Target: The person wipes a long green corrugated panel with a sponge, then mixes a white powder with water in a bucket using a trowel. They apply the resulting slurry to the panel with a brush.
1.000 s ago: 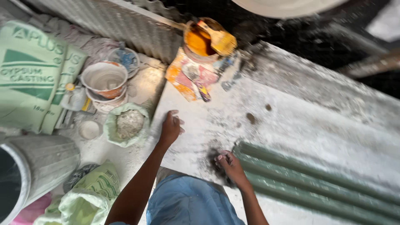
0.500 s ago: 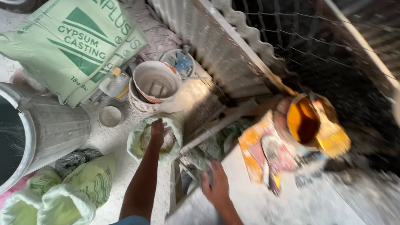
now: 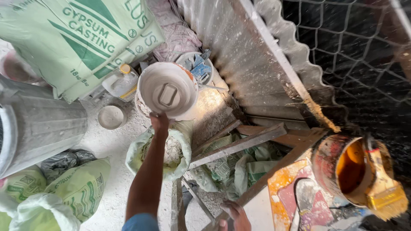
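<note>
The left hand (image 3: 159,122) is reaching forward at full arm's length and gripping the near rim of a white plaster-caked bucket (image 3: 167,90), fingers clenched over its edge. The bucket is standing on the dusty floor (image 3: 113,143), with a pale rectangular block (image 3: 168,94) lying at its bottom. Directly beneath the forearm, an open green sack of lumpy white material (image 3: 171,154) is sitting just beside the bucket. A small round white dish (image 3: 111,116) is resting to the left of the bucket, and a clear plastic bottle with a yellow cap (image 3: 121,82) is standing behind it against a large green printed bag (image 3: 77,38). A grey metal bin (image 3: 40,124) is occupying the left edge.

The right hand (image 3: 234,214) is resting low in the frame on a wooden frame piece (image 3: 239,143); whether it is grasping or merely pressing cannot be told. At the right, an orange-stained tin (image 3: 349,169) is carrying a wide brush (image 3: 383,188) across its rim.
</note>
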